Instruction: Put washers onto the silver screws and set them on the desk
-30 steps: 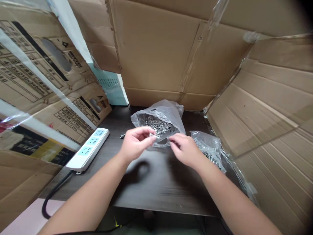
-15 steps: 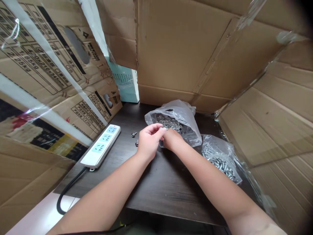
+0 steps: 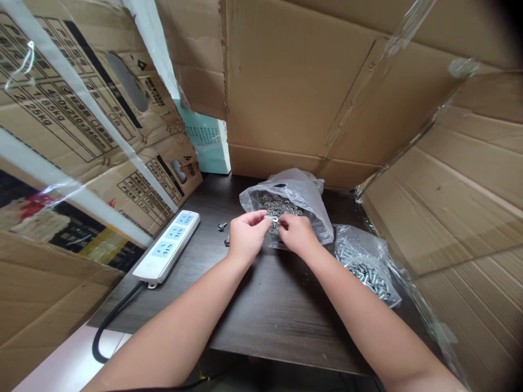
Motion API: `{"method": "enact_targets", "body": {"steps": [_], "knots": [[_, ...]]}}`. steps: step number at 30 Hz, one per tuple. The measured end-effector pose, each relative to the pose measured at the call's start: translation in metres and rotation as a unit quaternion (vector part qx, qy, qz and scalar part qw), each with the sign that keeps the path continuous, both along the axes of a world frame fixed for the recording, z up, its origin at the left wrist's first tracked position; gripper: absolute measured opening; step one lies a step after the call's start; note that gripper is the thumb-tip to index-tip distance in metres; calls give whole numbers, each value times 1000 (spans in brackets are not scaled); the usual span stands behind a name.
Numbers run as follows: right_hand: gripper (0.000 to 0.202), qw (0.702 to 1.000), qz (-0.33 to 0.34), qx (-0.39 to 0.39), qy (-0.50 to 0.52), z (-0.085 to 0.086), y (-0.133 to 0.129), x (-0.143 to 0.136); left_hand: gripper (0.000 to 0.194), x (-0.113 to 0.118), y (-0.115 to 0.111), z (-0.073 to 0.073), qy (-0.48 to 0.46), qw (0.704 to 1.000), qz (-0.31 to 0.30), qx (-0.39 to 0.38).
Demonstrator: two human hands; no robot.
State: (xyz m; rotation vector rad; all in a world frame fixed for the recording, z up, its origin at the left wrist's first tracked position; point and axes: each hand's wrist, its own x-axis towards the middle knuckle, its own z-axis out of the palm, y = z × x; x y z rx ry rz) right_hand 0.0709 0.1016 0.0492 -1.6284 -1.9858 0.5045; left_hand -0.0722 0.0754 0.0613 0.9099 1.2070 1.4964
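Note:
Between thumb and index finger, my left hand (image 3: pixel 247 233) pinches a small silvery screw (image 3: pixel 269 217) that points to the right. My right hand (image 3: pixel 297 231) is just right of its tip, fingers curled together; whatever they grip is too small to make out. Both hands are over the front of an open clear plastic bag (image 3: pixel 316 209) holding many small metal washers or nuts (image 3: pixel 281 207). A second clear bag with shiny screws (image 3: pixel 371 276) lies right of my right forearm.
A white power strip (image 3: pixel 167 247) with a black cable is at the left on the dark table (image 3: pixel 261 321). Two small fasteners, one of them a screw (image 3: pixel 222 226), lie left of my left hand. Cardboard walls (image 3: pixel 294 81) surround the table, with a light-blue box (image 3: pixel 208 144) at the back.
My right hand has moved slightly right, away from my left fingertips, so a gap shows between them. The screw in my left hand is now visible.

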Motion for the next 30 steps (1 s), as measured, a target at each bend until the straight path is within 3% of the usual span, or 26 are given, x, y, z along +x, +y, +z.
{"method": "enact_targets", "body": {"steps": [6, 11, 15, 19, 24, 30], "knots": [[24, 967, -40, 34, 250, 4, -22, 7, 30, 10, -10, -8, 86, 996, -1, 32], [17, 935, -41, 101, 336, 3, -32, 3, 25, 14, -14, -11, 125, 990, 5, 61], [11, 951, -39, 192, 238, 3, -33, 4, 24, 14, -14, -12, 141, 988, 12, 66], [17, 937, 2, 330, 113, 7, -36, 3, 28, 16, -13, -13, 56, 998, -1, 31], [23, 921, 63, 384, 29, 5, -36, 3, 36, 17, -9, -12, -50, 998, -34, -12], [20, 888, 84, 451, 1, 4, -37, 3, 47, 18, -8, -12, -159, 984, -70, -49]]}}
